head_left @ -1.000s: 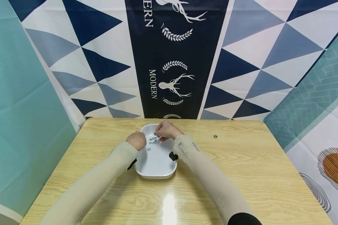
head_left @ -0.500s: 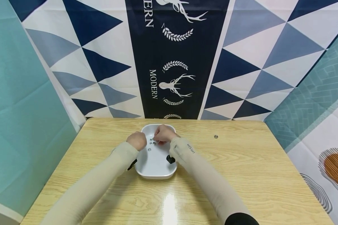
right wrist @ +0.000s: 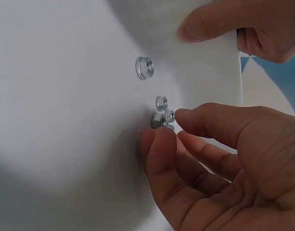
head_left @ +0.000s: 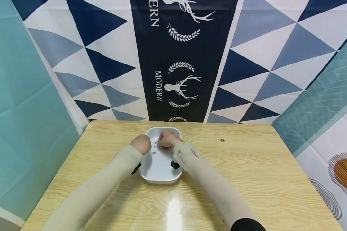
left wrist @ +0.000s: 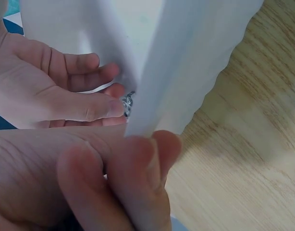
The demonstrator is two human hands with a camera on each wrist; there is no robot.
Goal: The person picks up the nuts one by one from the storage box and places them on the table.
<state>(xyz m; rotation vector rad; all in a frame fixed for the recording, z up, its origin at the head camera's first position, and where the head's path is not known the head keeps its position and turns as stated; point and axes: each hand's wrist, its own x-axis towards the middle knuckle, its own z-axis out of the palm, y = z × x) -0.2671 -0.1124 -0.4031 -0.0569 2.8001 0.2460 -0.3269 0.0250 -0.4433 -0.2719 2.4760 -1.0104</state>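
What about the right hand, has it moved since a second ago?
Yes: in the head view, the right hand has moved left and down in the picture, against the white tray.

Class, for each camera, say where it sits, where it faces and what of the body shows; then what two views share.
Head: on the head, facing forward and down at table and tray; sleeves, left grip, right grip show.
Left wrist: on that wrist, facing the tray's wall; left grip near, right grip beyond.
Right wrist: on that wrist, facing nuts inside the tray; right grip near, left grip at its wall.
Wrist views share: both grips, tray, nuts.
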